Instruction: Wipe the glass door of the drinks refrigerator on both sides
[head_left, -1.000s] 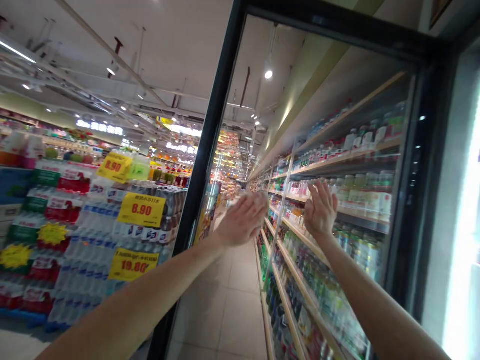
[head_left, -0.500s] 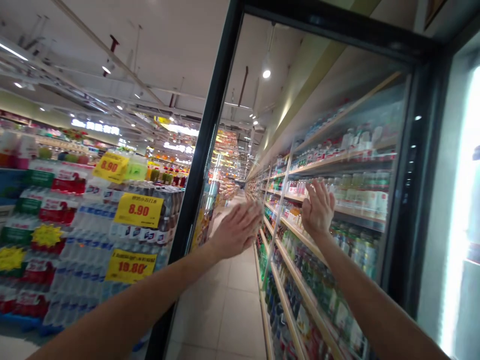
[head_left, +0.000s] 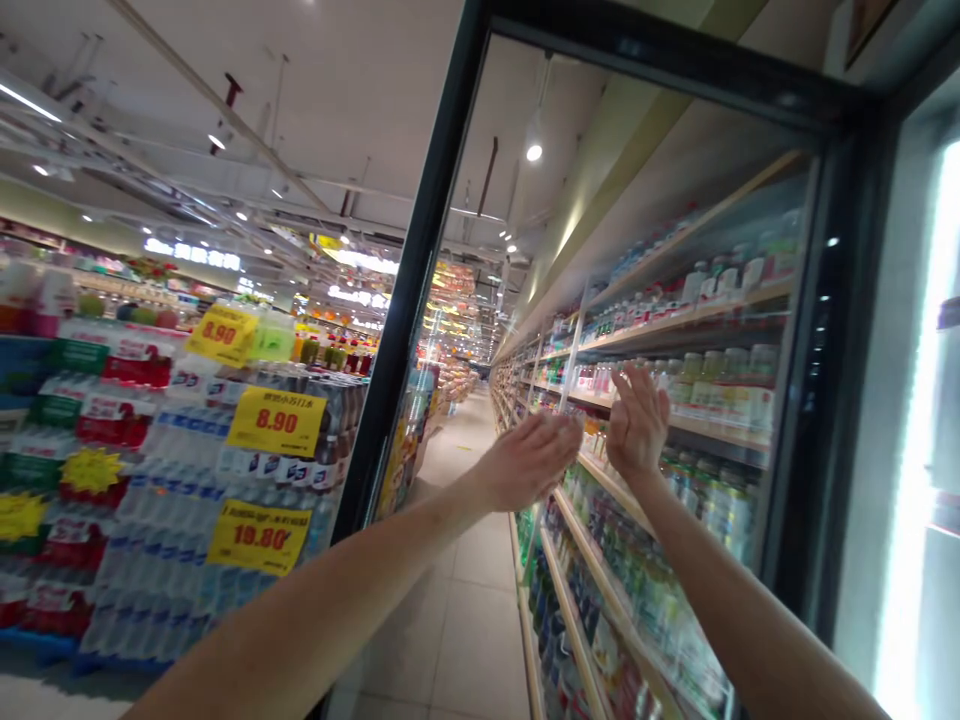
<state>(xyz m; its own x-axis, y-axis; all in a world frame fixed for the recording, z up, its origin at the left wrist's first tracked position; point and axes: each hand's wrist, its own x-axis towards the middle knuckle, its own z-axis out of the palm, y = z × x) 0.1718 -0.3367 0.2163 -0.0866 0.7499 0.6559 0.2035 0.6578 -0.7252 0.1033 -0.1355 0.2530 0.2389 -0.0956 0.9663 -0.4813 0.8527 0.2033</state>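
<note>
A glass door (head_left: 421, 240) with a dark frame stands swung out in front of me. My left hand (head_left: 532, 460) lies against or close to the pane, its fingers stretched out side by side and slightly blurred. Whether anything thin is under its palm cannot be seen. To the right of it, my right hand (head_left: 639, 420) is raised at the glass with fingers apart and nothing in them. Shelves of bottled drinks (head_left: 720, 380) show in the pane behind both hands.
At left, stacked packs of bottled water (head_left: 157, 520) carry a yellow price sign (head_left: 276, 420). A tiled floor (head_left: 472, 610) runs beyond the glass. On the far right, a bright light strip (head_left: 911, 450) edges the cabinet opening.
My left hand has moved right along the glass, closer to my right hand. The right hand stays almost where it was.
</note>
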